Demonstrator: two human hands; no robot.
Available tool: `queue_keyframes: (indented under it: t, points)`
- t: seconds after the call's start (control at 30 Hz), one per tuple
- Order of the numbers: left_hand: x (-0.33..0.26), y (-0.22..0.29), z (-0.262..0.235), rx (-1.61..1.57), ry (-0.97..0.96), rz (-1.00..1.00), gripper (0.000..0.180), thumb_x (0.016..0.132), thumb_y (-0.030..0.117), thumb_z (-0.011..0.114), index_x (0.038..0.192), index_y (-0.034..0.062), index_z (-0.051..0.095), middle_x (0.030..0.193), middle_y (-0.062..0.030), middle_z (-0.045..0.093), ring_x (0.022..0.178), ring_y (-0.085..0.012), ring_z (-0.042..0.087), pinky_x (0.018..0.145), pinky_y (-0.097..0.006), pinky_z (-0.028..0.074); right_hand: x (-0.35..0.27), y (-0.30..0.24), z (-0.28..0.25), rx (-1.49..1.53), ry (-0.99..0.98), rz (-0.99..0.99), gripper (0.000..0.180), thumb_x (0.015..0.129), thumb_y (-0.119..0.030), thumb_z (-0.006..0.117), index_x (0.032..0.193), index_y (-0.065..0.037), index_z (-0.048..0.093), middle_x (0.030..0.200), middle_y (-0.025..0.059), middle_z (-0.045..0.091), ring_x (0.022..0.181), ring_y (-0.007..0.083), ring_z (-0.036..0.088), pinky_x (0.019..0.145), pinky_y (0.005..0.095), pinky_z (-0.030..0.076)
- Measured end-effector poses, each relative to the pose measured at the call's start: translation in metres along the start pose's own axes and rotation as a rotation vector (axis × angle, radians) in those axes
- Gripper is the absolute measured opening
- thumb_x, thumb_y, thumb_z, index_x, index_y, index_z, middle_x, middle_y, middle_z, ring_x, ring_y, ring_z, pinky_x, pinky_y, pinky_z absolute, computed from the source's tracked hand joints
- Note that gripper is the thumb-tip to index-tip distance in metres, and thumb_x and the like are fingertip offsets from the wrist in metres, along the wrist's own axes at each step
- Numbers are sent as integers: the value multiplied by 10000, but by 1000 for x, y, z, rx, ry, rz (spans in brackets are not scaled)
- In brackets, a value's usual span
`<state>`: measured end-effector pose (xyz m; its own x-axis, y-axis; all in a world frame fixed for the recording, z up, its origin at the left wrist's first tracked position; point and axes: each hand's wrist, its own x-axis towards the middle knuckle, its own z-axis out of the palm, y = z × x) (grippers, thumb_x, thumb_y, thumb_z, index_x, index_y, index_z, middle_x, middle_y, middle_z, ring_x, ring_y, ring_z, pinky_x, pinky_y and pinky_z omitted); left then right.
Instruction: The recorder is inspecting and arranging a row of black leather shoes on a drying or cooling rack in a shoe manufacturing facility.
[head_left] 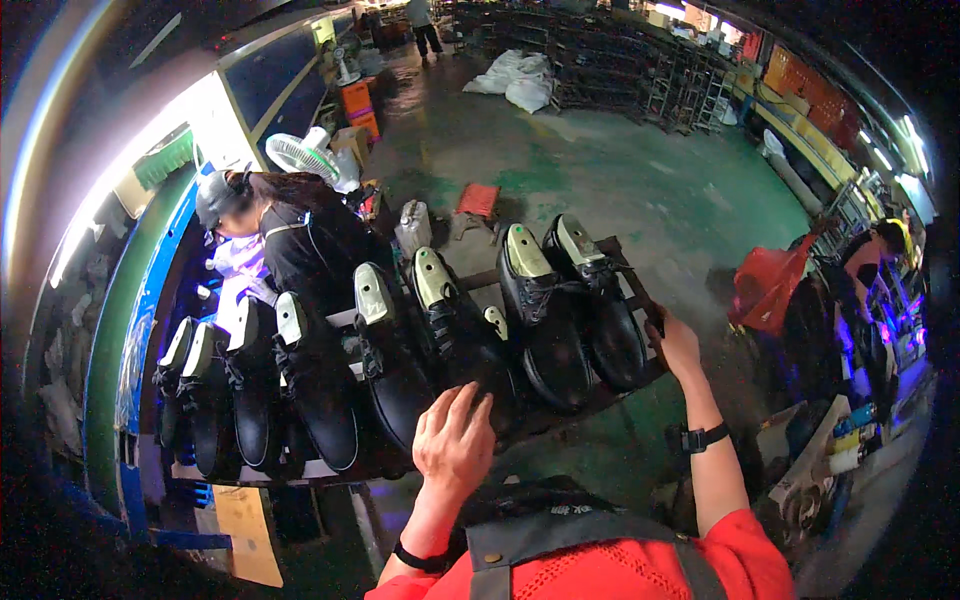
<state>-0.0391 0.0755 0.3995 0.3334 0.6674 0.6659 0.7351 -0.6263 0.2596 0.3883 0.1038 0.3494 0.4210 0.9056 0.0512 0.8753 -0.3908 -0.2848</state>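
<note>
A row of black lace-up shoes on pale shoe lasts stands on a long dark rack (330, 478) in front of me. My left hand (455, 440) is open, its fingers stretched forward over the toe end of a middle shoe (465, 345); whether they touch it I cannot tell. At the rack's right end, my right hand (677, 345) is closed around the dark end bar, beside the rightmost shoe (612, 335). Several more shoes, among them a black shoe (325, 420), continue to the left.
A person in a dark cap and top (300, 235) bends over a purple-lit spot beyond the rack's left half. Near them is a fan (300, 152). A red stool (478, 200) stands on the green floor. At right are a red bag (772, 285) and another purple-lit bench.
</note>
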Motion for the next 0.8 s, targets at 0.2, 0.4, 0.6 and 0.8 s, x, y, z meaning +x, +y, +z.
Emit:
queue_keyframes:
  t: [0.2, 0.4, 0.6, 0.8]
  points:
    - [0, 1, 0, 4, -5, 2, 343, 815, 89, 702, 1153, 107, 758, 1281, -91, 705, 1167, -321, 663, 942, -443, 543, -8, -9, -8, 47, 42, -22, 466, 1023, -363, 591, 1440, -159, 562, 1073, 211, 746, 1011, 451, 702, 824, 557, 543]
    - [1, 1, 1, 18, 12, 14, 327, 792, 96, 718, 1114, 96, 770, 1268, -97, 709, 1171, -310, 667, 948, -432, 541, -5, -6, -6, 86, 14, -23, 473, 1016, -356, 604, 1456, -194, 549, 1110, 205, 746, 1009, 466, 700, 831, 580, 556]
    - [0, -1, 2, 24, 18, 21, 324, 807, 87, 706, 1124, 102, 769, 1259, -94, 713, 1160, -318, 668, 926, -439, 545, -2, -3, -2, 94, -14, 13, 468, 1009, -348, 615, 1447, -194, 556, 1069, 219, 742, 984, 469, 703, 820, 586, 554]
    - [-1, 0, 5, 3, 35, 17, 344, 805, 64, 688, 1136, 106, 768, 1262, -89, 714, 1137, -334, 670, 911, -453, 551, -6, -6, -3, -1, 38, -51, 476, 1016, -342, 608, 1470, -215, 539, 1025, 222, 738, 942, 466, 704, 792, 585, 550]
